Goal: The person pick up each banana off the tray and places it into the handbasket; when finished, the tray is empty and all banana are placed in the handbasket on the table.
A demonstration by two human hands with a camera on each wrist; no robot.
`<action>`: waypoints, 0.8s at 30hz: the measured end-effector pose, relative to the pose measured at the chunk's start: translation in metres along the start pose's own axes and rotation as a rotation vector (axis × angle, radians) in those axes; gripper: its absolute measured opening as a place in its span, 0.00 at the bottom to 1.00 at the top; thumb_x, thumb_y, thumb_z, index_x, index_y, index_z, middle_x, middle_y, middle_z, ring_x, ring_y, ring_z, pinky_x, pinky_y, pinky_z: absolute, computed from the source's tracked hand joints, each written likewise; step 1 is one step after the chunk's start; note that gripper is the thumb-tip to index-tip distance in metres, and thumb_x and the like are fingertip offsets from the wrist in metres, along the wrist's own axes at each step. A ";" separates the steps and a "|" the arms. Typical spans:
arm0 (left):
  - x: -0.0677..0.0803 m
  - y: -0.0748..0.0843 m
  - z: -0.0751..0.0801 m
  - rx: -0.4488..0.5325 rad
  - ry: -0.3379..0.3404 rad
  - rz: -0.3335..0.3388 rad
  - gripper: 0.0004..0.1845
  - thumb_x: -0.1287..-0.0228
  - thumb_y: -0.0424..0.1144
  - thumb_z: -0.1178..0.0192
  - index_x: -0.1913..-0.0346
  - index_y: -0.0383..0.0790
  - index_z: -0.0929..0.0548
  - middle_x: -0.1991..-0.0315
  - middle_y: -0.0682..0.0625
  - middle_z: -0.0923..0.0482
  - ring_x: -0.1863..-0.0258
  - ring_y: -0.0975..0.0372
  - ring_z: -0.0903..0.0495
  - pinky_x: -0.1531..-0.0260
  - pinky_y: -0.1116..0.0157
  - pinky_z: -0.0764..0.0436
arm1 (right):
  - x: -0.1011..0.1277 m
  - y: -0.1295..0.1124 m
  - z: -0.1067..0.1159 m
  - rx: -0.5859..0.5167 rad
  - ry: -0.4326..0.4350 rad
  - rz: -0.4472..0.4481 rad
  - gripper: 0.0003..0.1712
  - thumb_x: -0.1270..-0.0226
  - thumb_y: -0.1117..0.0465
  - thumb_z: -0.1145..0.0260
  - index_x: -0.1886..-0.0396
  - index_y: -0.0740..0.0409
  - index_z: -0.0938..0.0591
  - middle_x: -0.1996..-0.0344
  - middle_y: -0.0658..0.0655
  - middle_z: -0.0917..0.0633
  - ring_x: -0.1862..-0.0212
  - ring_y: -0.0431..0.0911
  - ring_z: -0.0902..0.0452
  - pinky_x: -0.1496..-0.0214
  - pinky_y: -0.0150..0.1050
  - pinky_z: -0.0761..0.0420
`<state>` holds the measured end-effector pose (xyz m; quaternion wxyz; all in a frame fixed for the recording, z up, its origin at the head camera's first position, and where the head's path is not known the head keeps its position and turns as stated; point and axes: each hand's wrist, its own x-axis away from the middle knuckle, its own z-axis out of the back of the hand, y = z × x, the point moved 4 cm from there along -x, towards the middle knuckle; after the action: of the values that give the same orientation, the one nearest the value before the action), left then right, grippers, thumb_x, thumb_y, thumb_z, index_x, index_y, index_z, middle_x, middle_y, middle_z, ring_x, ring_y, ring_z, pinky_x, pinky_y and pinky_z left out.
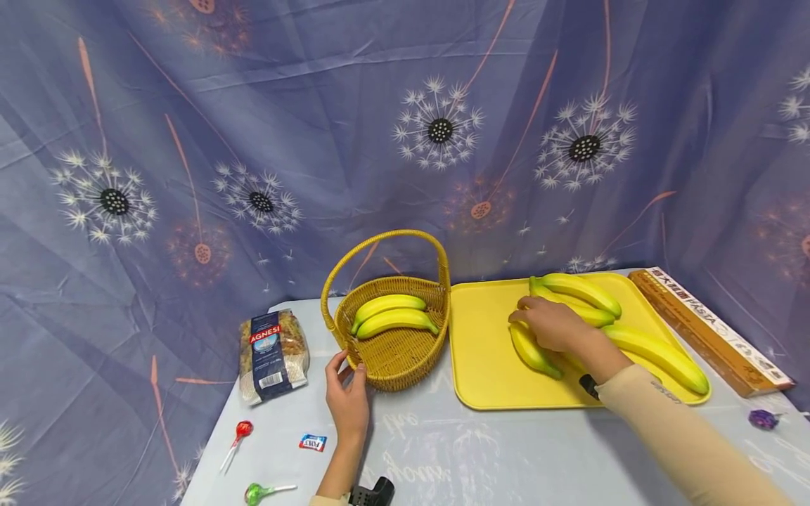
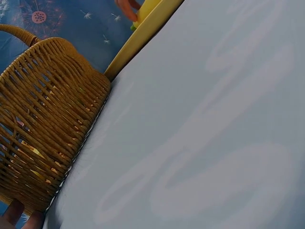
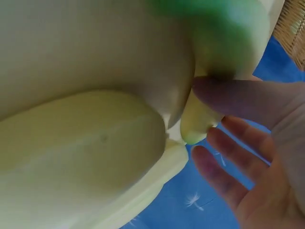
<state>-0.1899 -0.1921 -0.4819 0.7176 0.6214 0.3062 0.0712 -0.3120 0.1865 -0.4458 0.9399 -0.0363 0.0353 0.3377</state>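
My left hand (image 1: 348, 404) touches the near left side of a woven wicker basket (image 1: 395, 369), its fingertips against the outer wall. Two yellow bananas (image 1: 397, 322) lie side by side inside the basket. Over a yellow tray (image 1: 484, 351), my right hand (image 1: 553, 325) pinches a banana (image 1: 531, 355) between thumb and fingers. The right wrist view shows the thumb on the banana's green end (image 3: 224, 33), with the other fingers spread beyond it. More bananas (image 1: 658, 351) lie on the tray, behind and to the right of this hand, partly covered by the forearm.
A bag of Agnesi pasta (image 1: 272, 358) stands left of the basket. In front lie a red lollipop (image 1: 243, 430), a green lollipop (image 1: 255, 493) and a small blue-and-red wrapped sweet (image 1: 313, 442). A long pasta box (image 1: 709, 327) borders the tray, near a purple lollipop (image 1: 763, 419). A patterned curtain (image 1: 354, 140) hangs behind.
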 end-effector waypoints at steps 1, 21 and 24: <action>0.000 0.000 0.000 -0.003 0.000 0.001 0.22 0.34 0.31 0.42 0.38 0.31 0.29 0.38 0.40 0.31 0.47 0.42 0.26 0.60 0.77 0.24 | -0.002 -0.001 -0.001 0.011 0.005 0.010 0.27 0.45 0.80 0.37 0.49 0.52 0.16 0.49 0.61 0.22 0.47 0.57 0.26 0.54 0.54 0.22; 0.000 0.002 -0.001 -0.009 0.000 0.009 0.22 0.34 0.32 0.41 0.39 0.31 0.29 0.39 0.41 0.31 0.46 0.41 0.26 0.59 0.76 0.24 | -0.025 -0.029 0.020 -0.019 0.082 0.159 0.29 0.50 0.75 0.27 0.47 0.52 0.17 0.48 0.54 0.20 0.45 0.53 0.27 0.49 0.49 0.23; -0.001 0.002 0.000 -0.009 -0.002 0.006 0.22 0.34 0.31 0.42 0.39 0.30 0.29 0.39 0.41 0.31 0.46 0.41 0.26 0.59 0.76 0.24 | -0.032 -0.043 0.034 -0.022 0.105 0.193 0.30 0.51 0.73 0.26 0.46 0.52 0.18 0.47 0.54 0.21 0.43 0.53 0.28 0.48 0.48 0.24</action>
<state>-0.1900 -0.1916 -0.4798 0.7205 0.6191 0.3035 0.0741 -0.3077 0.1366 -0.4068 0.8995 -0.0605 0.0842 0.4245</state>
